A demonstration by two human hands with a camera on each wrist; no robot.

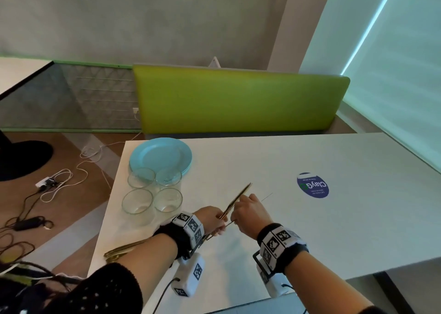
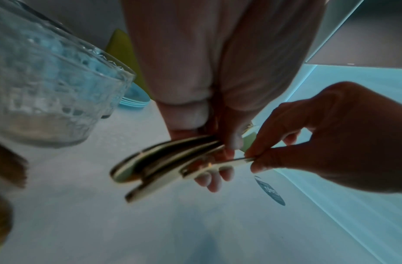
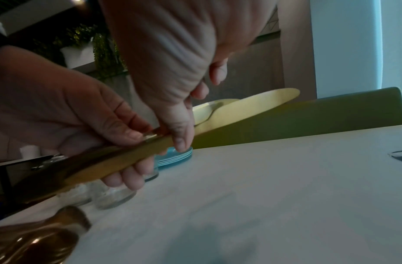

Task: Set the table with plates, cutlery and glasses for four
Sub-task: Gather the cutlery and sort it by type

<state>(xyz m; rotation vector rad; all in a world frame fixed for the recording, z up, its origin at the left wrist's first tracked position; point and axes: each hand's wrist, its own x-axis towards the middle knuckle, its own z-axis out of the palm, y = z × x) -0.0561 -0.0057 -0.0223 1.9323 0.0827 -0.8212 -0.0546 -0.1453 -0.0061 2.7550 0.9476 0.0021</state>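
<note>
Only readable writing anywhere is the round blue sticker (image 1: 312, 185) on the white worktop (image 1: 358, 218), which says "ClayGo" upside down from where I stand; the smaller lines under it are too tiny for me to make out. Using that sticker as my landmark: my two hands meet just to its near-left, above the worktop. My left hand (image 1: 210, 219) has its fingers curled round a bundle of gold cutlery (image 1: 235, 202), and my right hand (image 1: 248, 214) is pinching one gold knife (image 3: 229, 114) out of that bundle with thumb and fingertips. Exactly how many pieces are in the bundle I can't tell, they overlap and my fingers cover the middle. Further left of the sticker sit four clear glasses (image 1: 152, 193) in a tight cluster, and touching or just behind them is a stack of light blue plates (image 1: 161, 156); the wrist view shows several rims but they're blurry. More gold cutlery (image 1: 124, 250) lies at the near-left worktop edge, half hidden under my left forearm, so I can't say what's there.
</note>
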